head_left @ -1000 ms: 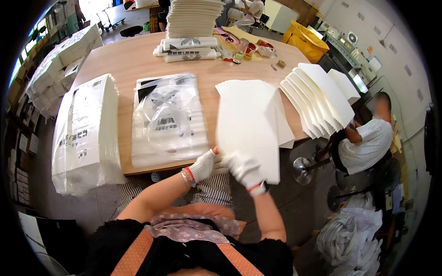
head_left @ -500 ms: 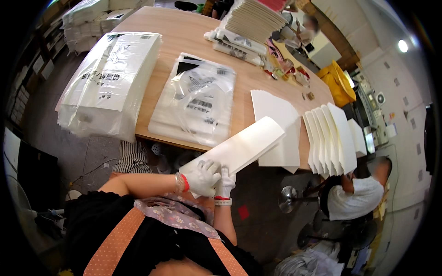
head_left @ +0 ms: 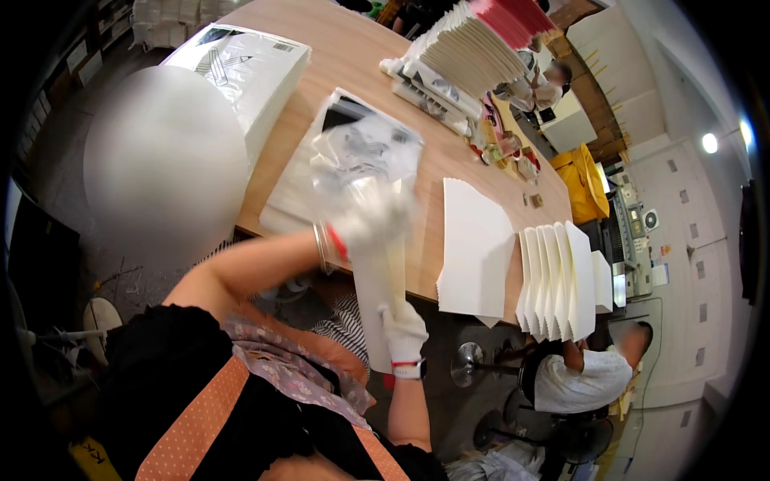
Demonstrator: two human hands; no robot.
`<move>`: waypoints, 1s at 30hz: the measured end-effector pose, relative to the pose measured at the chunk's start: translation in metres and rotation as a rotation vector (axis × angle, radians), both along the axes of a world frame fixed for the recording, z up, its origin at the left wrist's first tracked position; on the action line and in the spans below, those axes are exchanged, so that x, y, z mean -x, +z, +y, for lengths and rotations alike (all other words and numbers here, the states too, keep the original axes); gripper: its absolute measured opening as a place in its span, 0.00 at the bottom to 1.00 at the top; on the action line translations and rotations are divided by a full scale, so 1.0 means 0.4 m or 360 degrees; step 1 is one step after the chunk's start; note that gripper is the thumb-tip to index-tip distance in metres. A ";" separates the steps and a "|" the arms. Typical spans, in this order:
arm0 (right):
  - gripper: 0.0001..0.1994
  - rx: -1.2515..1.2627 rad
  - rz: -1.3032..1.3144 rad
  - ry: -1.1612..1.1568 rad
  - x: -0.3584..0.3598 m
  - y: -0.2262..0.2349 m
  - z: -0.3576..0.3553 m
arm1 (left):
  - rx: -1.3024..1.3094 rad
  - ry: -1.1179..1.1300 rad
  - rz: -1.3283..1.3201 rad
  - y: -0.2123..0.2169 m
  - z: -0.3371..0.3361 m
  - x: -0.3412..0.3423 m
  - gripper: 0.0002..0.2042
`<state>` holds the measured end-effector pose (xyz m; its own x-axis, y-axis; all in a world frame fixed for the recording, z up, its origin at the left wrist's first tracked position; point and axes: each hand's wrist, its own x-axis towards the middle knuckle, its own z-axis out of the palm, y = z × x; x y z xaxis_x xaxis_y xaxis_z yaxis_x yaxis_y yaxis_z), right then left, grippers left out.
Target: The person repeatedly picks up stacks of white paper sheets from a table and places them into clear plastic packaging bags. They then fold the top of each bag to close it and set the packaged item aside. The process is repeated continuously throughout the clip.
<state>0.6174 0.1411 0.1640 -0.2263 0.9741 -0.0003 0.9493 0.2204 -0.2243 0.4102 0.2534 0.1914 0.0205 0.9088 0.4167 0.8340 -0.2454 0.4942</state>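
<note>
A white-gloved left hand of mine (head_left: 365,215) is smeared by motion over the near edge of the clear plastic bags (head_left: 293,188) and the upper end of a white paper stack (head_left: 370,301). Whether its fingers grip anything cannot be made out. My right hand (head_left: 403,330), gloved too, is closed on the side of that stack, which extends below the table's front edge. The flat bags carry black print and lie on the wooden table (head_left: 337,48). To their left is a pile of filled paper packs (head_left: 269,72), partly covered by a round blur.
Right of the bags lie loose white sheets (head_left: 473,256), then fanned paper stacks (head_left: 557,280). Farther back stand a tall paper pile (head_left: 465,52), small items (head_left: 505,144) and a yellow bag (head_left: 581,180). A person (head_left: 585,377) sits at the right beside the table.
My left hand has moved up and away to the bags, while my right has shifted slightly right and down. The paper stack has swung from a slant to nearly upright in view.
</note>
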 end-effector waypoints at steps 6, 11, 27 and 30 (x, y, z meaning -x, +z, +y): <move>0.23 0.0285 0.0592 -0.0470 0.042 -0.030 0.209 | -0.0055 -0.0572 -0.0365 -0.075 -0.108 -0.069 0.18; 0.21 -0.0773 0.0458 -0.0446 0.023 -0.302 0.363 | -0.0433 -0.0542 0.0202 -0.260 -0.075 0.021 0.18; 0.31 0.0480 0.1284 0.0075 -0.052 -0.163 -0.147 | 0.0445 0.0035 -0.1005 -0.187 -0.509 0.251 0.11; 0.24 0.0048 0.0395 0.0435 -0.100 -0.115 -0.329 | 0.0637 -0.0469 -0.0916 -0.208 -0.707 0.290 0.16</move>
<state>0.6573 0.0095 0.1181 -0.4747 0.8781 0.0593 0.7723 0.4479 -0.4505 0.2943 -0.0294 0.1084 0.1648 0.9835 0.0745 0.3457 -0.1283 0.9295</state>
